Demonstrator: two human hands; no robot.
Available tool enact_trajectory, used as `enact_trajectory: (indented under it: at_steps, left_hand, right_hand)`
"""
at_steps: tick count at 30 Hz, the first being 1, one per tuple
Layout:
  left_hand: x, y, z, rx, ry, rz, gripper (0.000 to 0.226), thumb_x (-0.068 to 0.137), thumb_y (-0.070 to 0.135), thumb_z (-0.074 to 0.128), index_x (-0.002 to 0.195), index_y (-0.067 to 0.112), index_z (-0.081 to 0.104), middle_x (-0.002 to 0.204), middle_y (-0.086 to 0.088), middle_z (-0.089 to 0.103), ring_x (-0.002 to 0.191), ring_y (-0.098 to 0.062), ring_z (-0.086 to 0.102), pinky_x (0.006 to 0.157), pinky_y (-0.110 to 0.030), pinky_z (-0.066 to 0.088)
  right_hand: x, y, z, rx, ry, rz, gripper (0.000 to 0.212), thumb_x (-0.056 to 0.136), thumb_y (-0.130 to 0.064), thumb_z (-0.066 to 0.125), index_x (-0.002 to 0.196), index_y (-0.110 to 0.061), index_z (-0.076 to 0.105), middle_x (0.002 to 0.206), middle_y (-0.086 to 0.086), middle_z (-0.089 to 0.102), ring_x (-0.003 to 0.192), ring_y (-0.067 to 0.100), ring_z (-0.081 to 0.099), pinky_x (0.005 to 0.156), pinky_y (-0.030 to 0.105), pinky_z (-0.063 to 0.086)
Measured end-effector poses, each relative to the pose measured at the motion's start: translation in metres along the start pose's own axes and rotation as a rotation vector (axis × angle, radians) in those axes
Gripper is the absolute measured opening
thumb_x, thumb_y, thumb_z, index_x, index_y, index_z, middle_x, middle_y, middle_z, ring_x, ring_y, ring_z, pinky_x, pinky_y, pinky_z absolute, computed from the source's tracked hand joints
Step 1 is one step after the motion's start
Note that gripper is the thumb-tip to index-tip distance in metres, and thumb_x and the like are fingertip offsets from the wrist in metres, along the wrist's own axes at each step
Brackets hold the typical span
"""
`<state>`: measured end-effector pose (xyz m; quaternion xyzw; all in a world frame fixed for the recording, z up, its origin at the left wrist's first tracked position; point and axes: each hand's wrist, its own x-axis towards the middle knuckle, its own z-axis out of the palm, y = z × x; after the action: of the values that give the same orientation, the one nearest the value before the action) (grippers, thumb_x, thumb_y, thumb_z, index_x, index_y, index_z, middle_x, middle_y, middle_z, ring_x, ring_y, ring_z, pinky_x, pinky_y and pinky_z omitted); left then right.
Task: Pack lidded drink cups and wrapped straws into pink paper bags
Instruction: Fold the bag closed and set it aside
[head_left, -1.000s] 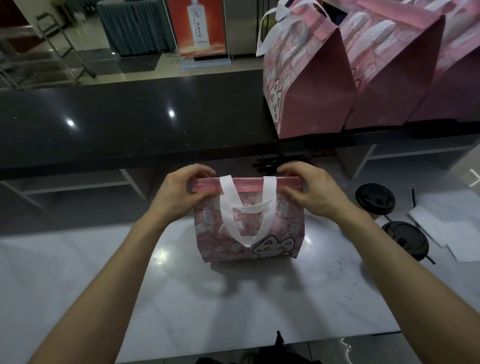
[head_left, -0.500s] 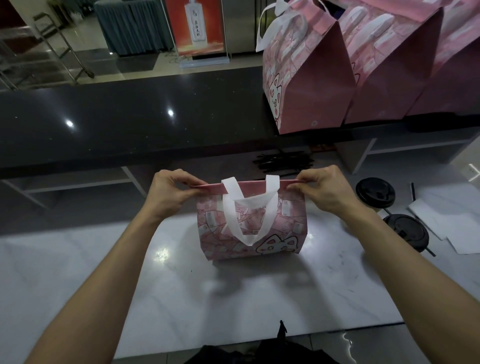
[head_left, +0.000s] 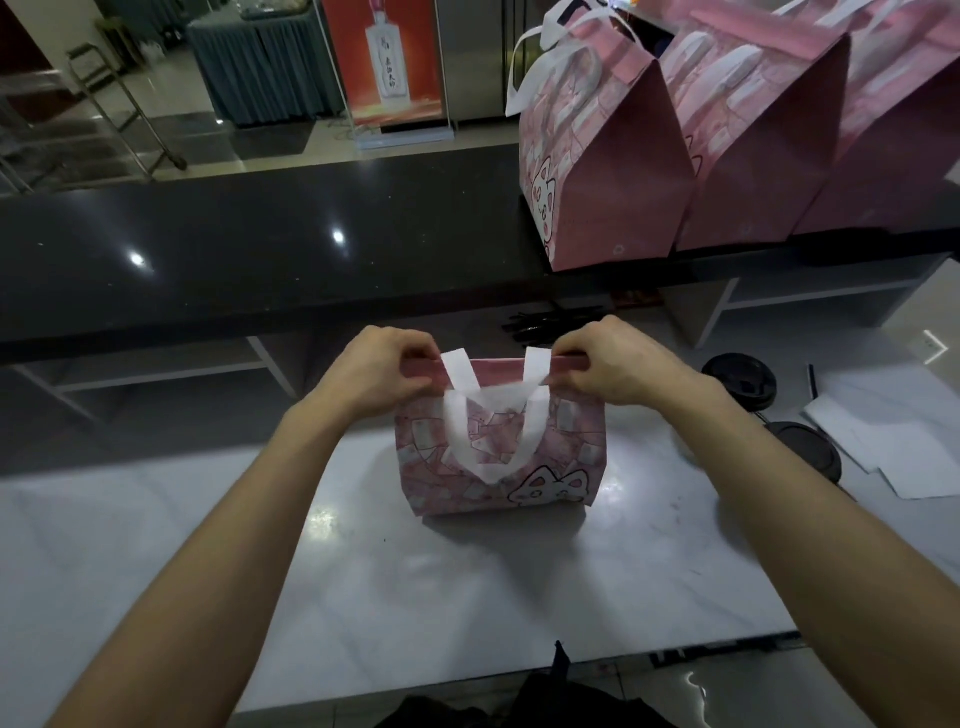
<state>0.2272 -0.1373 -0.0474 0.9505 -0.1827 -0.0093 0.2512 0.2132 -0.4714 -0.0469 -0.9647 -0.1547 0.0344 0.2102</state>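
A pink bag (head_left: 498, 462) stood upright on the white marble table (head_left: 467, 587) at the centre of the frame, its top edge folded shut, so its contents could not be seen. Its white handle (head_left: 493, 441) hung down the near face, above a printed cat. The left hand (head_left: 379, 379) pinched the folded top edge at its left end, fingers curled over the fold. The right hand (head_left: 613, 369) pinched the same edge at its right end in like manner.

At the upper right of the frame, three larger pink bags (head_left: 618, 171) stood in a row on the black counter (head_left: 260, 249), touching one another, tops closed; contents not visible. At the right edge, two black lids (head_left: 740, 376) lay on the table, near sheets of white paper (head_left: 883, 447). A bundle of dark straws (head_left: 545, 325) lay just behind the hands, under the counter's edge; wrapping could not be made out.
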Motion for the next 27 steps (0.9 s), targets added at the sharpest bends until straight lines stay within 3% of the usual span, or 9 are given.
enact_trajectory:
  at_steps: [3,5,8,11,13,16,20,24,27]
  left_hand:
    - [-0.002,0.002,0.006,0.016,0.075,-0.059,0.019,0.084,0.04,0.093,0.076,0.044,0.076,0.081,0.023,0.075,0.084,-0.001,0.072,0.08,-0.04,0.067]
    - [-0.002,0.002,0.006,0.011,0.037,-0.067,0.015,0.085,0.038,0.092,0.086,0.043,0.078,0.091,0.021,0.076,0.091,-0.005,0.073,0.084,-0.042,0.067]
    - [0.003,0.005,-0.008,-0.062,-0.12,-0.019,0.027,0.089,0.04,0.087,0.111,0.044,0.073,0.111,0.021,0.073,0.106,-0.003,0.07,0.095,-0.034,0.063]
    - [0.008,0.015,-0.025,-0.079,-0.174,0.026,0.049,0.08,0.064,0.078,0.125,0.046,0.069,0.12,0.025,0.069,0.112,0.006,0.065,0.098,-0.024,0.056]
    - [0.014,0.028,-0.021,-0.003,-0.198,0.029,0.056,0.078,0.067,0.08,0.128,0.045,0.07,0.119,0.025,0.07,0.11,0.006,0.064,0.095,-0.026,0.056]
    - [0.02,0.051,0.004,0.108,-0.222,0.051,0.046,0.077,0.066,0.082,0.116,0.043,0.076,0.107,0.022,0.074,0.101,-0.001,0.068,0.085,-0.031,0.06]
    - [0.02,0.055,0.022,0.227,-0.086,0.075,0.016,0.084,0.052,0.084,0.096,0.041,0.081,0.093,0.017,0.076,0.094,-0.012,0.069,0.081,-0.038,0.059]
    - [0.017,0.048,0.024,0.184,-0.057,0.045,0.016,0.084,0.051,0.086,0.098,0.042,0.084,0.093,0.018,0.077,0.09,-0.009,0.068,0.078,-0.037,0.06]
    - [0.018,0.05,0.024,0.183,-0.061,0.067,0.022,0.086,0.056,0.085,0.103,0.042,0.084,0.097,0.017,0.078,0.093,-0.009,0.069,0.08,-0.037,0.059]
  right_hand:
    - [-0.002,-0.001,0.007,-0.05,0.064,-0.046,0.017,0.096,-0.045,0.078,0.091,-0.03,0.084,0.074,-0.015,0.073,0.072,0.007,0.069,0.059,0.026,0.051]
    - [-0.005,0.0,0.009,-0.039,0.063,-0.052,0.021,0.093,-0.054,0.078,0.098,-0.034,0.083,0.078,-0.02,0.073,0.073,0.001,0.067,0.061,0.023,0.048]
    - [-0.004,-0.004,0.002,0.066,0.007,-0.038,0.049,0.081,-0.076,0.073,0.117,-0.042,0.074,0.097,-0.027,0.073,0.088,-0.009,0.068,0.074,0.017,0.055]
    - [0.001,-0.013,-0.009,0.155,-0.026,-0.005,0.056,0.071,-0.078,0.071,0.113,-0.042,0.077,0.104,-0.029,0.075,0.097,-0.011,0.07,0.088,0.022,0.06]
    - [0.005,-0.024,-0.009,0.098,-0.079,0.004,0.055,0.067,-0.077,0.073,0.108,-0.041,0.079,0.101,-0.025,0.076,0.094,-0.005,0.071,0.083,0.027,0.062]
    - [0.011,-0.039,-0.002,0.016,-0.111,-0.01,0.024,0.074,-0.047,0.077,0.097,-0.039,0.078,0.088,-0.018,0.074,0.08,0.004,0.07,0.07,0.037,0.066]
    - [0.009,-0.046,0.003,-0.06,-0.105,-0.054,0.031,0.073,-0.014,0.061,0.089,-0.033,0.08,0.08,-0.011,0.072,0.076,0.012,0.067,0.068,0.045,0.064]
    - [0.003,-0.035,-0.021,0.171,-0.33,-0.019,0.043,0.075,-0.04,0.078,0.118,-0.038,0.078,0.111,-0.014,0.078,0.106,0.008,0.074,0.094,0.034,0.063]
    - [0.004,-0.044,-0.025,0.231,-0.377,-0.023,0.052,0.075,-0.075,0.073,0.115,-0.043,0.079,0.112,-0.016,0.078,0.105,0.006,0.072,0.093,0.035,0.061]
